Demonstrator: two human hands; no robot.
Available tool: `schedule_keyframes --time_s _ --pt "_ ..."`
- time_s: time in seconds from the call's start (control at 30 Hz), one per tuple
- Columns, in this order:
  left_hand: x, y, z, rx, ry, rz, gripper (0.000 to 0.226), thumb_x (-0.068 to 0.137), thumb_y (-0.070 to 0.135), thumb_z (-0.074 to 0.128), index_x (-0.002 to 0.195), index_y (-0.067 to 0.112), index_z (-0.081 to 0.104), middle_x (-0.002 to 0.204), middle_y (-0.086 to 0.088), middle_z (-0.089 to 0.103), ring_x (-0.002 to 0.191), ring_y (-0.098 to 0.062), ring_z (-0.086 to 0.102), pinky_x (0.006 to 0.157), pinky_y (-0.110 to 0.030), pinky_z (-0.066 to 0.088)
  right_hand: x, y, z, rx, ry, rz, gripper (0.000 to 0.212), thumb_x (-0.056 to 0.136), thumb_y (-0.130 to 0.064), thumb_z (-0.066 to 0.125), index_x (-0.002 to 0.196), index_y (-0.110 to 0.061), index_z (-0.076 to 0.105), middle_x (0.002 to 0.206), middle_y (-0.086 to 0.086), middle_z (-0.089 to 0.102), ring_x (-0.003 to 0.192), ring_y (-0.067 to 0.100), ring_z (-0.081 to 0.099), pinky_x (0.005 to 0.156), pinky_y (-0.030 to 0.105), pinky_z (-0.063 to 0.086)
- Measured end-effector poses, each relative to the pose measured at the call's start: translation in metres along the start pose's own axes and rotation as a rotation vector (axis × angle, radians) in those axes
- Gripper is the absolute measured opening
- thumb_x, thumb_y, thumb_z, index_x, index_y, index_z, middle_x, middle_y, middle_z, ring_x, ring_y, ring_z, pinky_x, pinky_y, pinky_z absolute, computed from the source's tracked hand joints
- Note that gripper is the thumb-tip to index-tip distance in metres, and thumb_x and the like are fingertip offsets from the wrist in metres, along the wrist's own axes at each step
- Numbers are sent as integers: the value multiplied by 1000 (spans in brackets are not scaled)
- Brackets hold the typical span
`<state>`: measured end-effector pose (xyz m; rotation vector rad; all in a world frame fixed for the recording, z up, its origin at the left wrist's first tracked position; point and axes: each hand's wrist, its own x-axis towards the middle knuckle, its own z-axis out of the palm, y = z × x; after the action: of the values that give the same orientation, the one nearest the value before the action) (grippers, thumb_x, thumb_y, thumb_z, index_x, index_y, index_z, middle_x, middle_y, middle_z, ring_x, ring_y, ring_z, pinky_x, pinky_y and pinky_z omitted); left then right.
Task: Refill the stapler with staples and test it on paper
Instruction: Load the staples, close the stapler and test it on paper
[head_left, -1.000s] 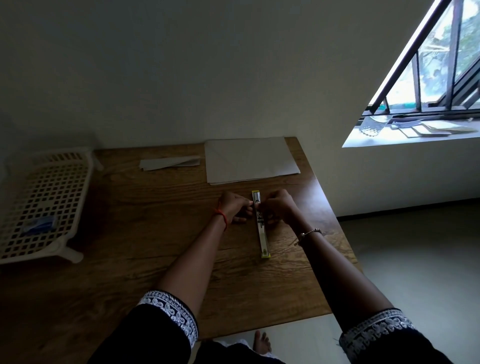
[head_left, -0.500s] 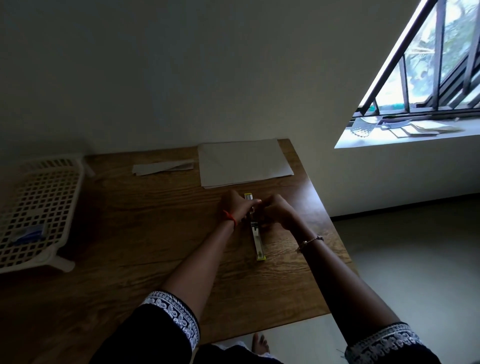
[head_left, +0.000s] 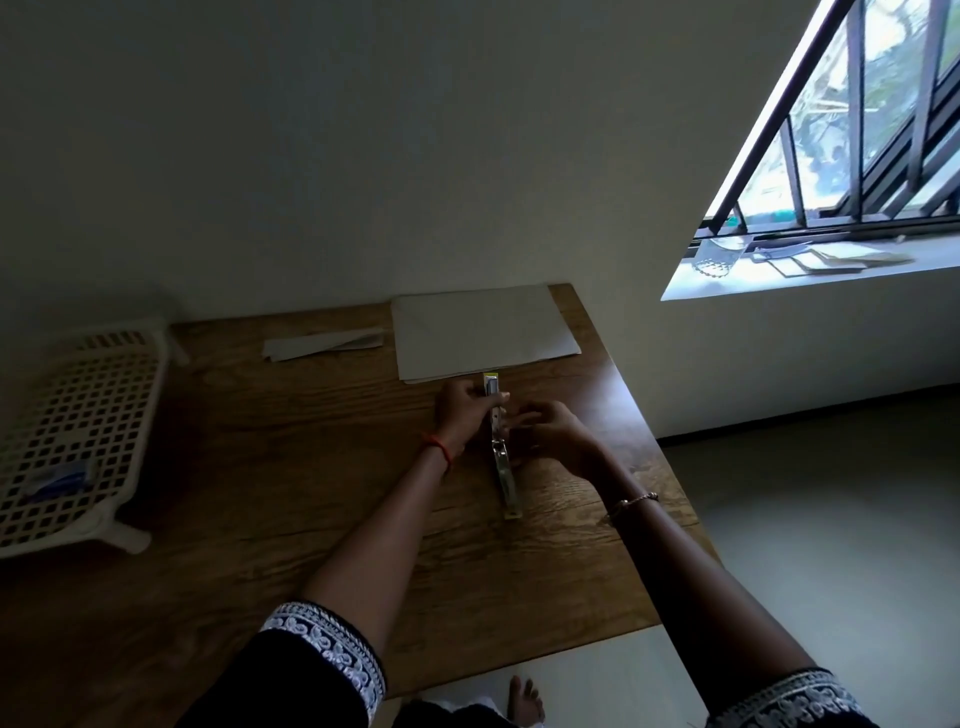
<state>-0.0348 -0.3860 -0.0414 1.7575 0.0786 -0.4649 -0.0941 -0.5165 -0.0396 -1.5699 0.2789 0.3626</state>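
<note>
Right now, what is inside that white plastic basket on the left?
The white basket holds one small blue item near its front. It is too dim to identify; nothing else shows inside.

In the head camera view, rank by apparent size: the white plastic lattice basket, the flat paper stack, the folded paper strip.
1. White plastic lattice basket, though it sits nearer the camera.
2. Flat grey paper stack.
3. Folded grey paper strip.

One stapler (head_left: 500, 441) lies opened out flat on the one wooden counter (head_left: 291, 493). Two hands: left hand (head_left: 460, 413), right hand (head_left: 556, 439). One paper stack (head_left: 483, 332), one folded slip (head_left: 322, 347), one white lattice tray (head_left: 72, 426), one window (head_left: 857, 156).
</note>
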Motion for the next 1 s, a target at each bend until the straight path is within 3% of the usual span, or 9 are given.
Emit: schedule_keyframes --time_s 0.13,0.27,0.37,0.5,0.6,0.7,0.8,0.9,1.0 --pt "-2 9 -16 -160 -32 27 21 84 9 64 98 -6 63 71 -11 65 41 -6 64 45 -17 54 -5 -1 -1 195 -161 10 33 85 14 40 112 -3 45 92 17 64 74 21 69 71 34 60" --pt "1 20 -27 -248 4 23 9 84 11 63 77 6 63 68 -8 68 43 -8 66 50 -21 56 -8 -4 3 84 -300 -72 59 79 20 48 117 -25 42 96 9 61 77 14 68 71 32 59" --pt "1 25 -32 -369 21 -66 14 84 11 63 71 9 61 47 1 69 41 -7 65 46 -22 55 -6 -9 10 43 -357 -132 76 72 25 53 120 -33 39 99 8 60 75 17 66 64 31 59" --pt "-2 27 -37 -482 8 -133 15 88 9 57 74 7 57 42 4 67 38 -7 64 38 -20 53 -7 -18 14 94 -469 -157 79 72 26 50 124 -32 37 104 5 59 76 14 66 62 27 58" --pt "-4 26 -40 -536 3 -140 18 91 9 54 73 7 55 42 3 67 38 -9 64 40 -20 54 -7 -23 14 13 -543 -168 69 73 21 49 124 -25 43 103 -3 58 80 10 64 64 25 57" --pt "-6 26 -40 -535 -18 -131 15 91 10 53 77 9 53 46 3 69 42 -11 66 42 -22 55 -3 -24 19 -58 -422 -190 54 74 18 54 118 -11 53 98 3 59 83 11 64 72 27 58" --pt "-9 28 -40 -459 -38 -77 3 91 11 54 91 10 57 51 4 71 49 -10 68 48 -23 55 0 -24 24 -115 -233 -268 30 79 2 64 108 0 60 90 9 65 74 11 67 67 22 57" --pt "-14 30 -39 -351 -86 -2 28 91 11 50 118 15 56 77 -1 71 70 -15 66 63 -27 51 0 -29 32 -132 -44 -303 25 82 -18 66 101 -3 66 74 7 68 59 15 63 53 21 53" --pt "-22 32 -38 -332 -166 -45 25 95 35 41 107 24 60 89 -2 63 81 -17 58 73 -31 46 2 -34 36 -122 85 -346 24 82 -22 65 97 -4 68 68 -2 69 51 10 57 45 18 46"
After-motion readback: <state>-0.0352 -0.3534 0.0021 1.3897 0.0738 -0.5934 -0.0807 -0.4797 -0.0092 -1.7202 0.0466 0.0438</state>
